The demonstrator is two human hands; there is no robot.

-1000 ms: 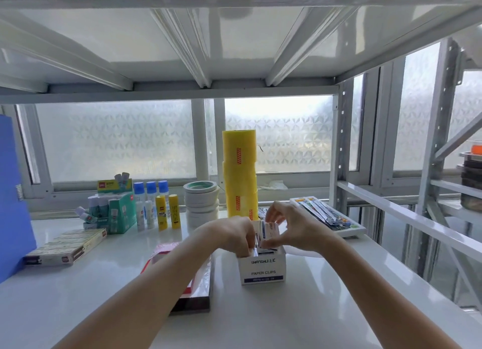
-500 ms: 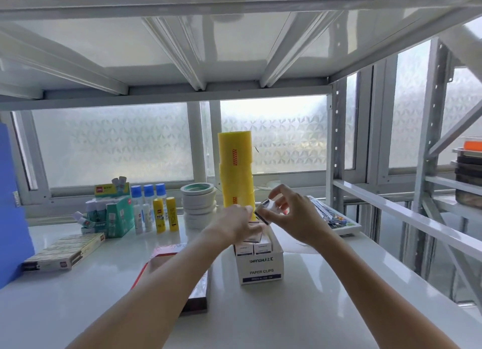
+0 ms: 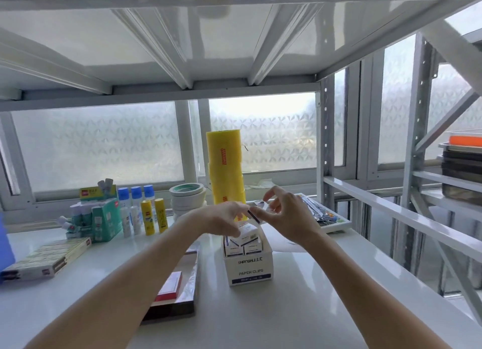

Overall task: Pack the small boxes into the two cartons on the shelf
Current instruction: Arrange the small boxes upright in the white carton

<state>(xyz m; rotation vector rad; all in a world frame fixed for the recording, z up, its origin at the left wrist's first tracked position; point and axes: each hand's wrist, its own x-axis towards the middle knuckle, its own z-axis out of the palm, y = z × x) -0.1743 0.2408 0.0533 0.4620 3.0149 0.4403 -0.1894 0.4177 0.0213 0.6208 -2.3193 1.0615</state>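
Note:
A white carton marked PAPER CLIPS stands open on the white shelf. Small white boxes stand packed inside it. Another small box lies tilted on top of them. My left hand is curled over the carton, its thumb and fingers on that tilted box. Just right of it, my right hand pinches a further small box with a dark edge above the carton's back rim. My two hands' fingertips almost meet. I see only this one carton.
A tall stack of yellow tape rolls and white tape rolls stand behind the carton. Glue sticks, a green box and a flat long box sit left. A red-and-dark packet lies under my left forearm. A tray lies right.
My right hand lifted a small box up from the carton and now holds it lower, close to my left fingertips. My left hand shifted onto a tilted box on top of the packed ones.

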